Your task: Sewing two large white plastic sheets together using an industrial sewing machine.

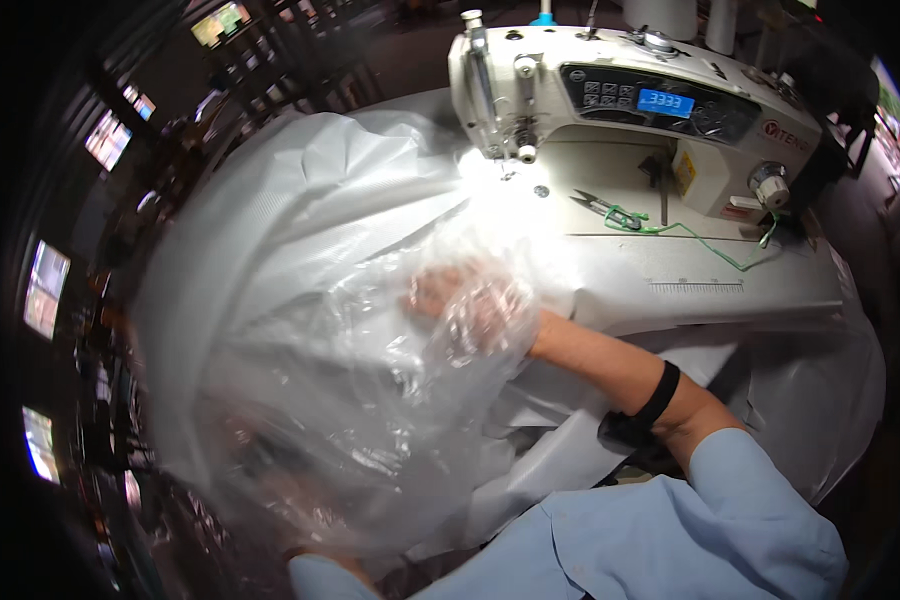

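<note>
A thin, clear plastic sheet [370, 370] lies crumpled over white, faintly ribbed sheeting [270, 240] in front of a sewing machine [610, 90]. My right hand [465, 300] is under the clear plastic, just left of the machine bed's front edge. Its fingers point left, blurred by the glossy folds. At the lower left, my left hand [305, 500] shows only faintly through the same plastic, its fingers smeared by motion. The machine's needle area [510, 165] is brightly lit, and the white sheeting reaches close to its left side.
Thread snips [605, 208] with a green cord [705, 240] lie on the machine bed [620, 270], right of the needle. More white sheeting [800, 400] hangs over the right front edge. Thread cones [660, 15] stand behind the machine. Dark racks [310, 60] fill the back left.
</note>
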Motion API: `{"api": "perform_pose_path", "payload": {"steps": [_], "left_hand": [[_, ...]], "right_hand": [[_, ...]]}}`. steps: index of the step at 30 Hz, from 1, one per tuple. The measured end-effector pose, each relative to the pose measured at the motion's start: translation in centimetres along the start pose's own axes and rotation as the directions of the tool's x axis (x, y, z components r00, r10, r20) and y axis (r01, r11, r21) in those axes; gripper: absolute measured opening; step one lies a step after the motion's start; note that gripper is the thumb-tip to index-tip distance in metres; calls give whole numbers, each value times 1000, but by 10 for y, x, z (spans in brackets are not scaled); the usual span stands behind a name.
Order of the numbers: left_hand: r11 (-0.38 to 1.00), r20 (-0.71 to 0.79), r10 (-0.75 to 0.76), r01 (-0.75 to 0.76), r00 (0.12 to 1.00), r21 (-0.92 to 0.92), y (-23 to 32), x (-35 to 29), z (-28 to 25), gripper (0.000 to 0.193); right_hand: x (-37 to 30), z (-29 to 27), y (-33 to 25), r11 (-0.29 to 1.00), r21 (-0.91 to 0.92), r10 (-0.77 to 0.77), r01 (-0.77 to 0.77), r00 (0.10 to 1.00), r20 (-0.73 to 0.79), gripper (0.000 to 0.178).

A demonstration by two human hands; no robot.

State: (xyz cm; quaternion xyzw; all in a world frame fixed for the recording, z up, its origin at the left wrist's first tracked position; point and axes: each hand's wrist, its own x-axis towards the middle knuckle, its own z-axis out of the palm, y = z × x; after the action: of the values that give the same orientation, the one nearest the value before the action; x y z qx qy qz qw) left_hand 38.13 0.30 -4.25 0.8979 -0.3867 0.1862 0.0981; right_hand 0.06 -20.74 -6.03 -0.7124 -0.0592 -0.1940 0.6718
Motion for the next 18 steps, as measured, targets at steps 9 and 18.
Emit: {"api": "perform_pose_path", "payload": {"steps": [9, 18], "left_hand": [[998, 80, -36, 32, 996, 59, -43, 87, 17, 37], [996, -121, 16, -26, 992, -80, -28, -10, -28, 38]], "right_hand": [[56, 48, 51, -640, -724, -400, -259, 916, 26, 80], [157, 52, 162, -908, -351, -203, -229, 973, -110, 58]]}}
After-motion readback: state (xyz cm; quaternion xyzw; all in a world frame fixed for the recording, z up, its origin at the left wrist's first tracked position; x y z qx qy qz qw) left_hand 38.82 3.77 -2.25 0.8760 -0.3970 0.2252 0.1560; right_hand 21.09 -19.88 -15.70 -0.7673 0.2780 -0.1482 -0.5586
